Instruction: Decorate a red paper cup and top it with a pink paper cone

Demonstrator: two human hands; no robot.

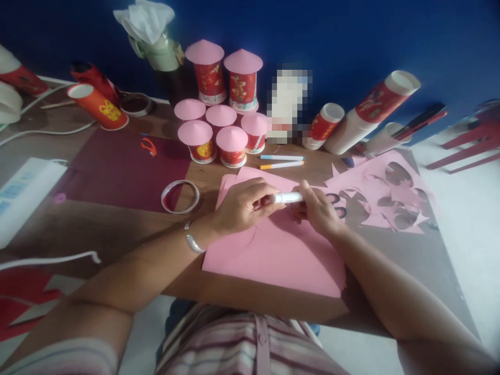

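Note:
A thick white pen [288, 198], shaped like a marker, is held level between my two hands above a stack of pink paper [273, 265]. My left hand [248, 205] pinches around its left end with thumb and fingers. The right end sits in my right hand [317, 209], with the thumb along the top and the fingers curled beneath. A faint curved line [252, 239] shows on the top pink sheet near my left wrist. Just beyond my right hand, dark scissor handles [339, 205] stick out.
Small red cups with pink cone roofs [195, 134] stand at the back, near two markers [282, 161]. A tape roll [180, 197] lies left of the paper. Cut pink scraps [385, 190] are on the right. Red-and-white cups [328, 125] and a stacked cup column [371, 112] lean behind.

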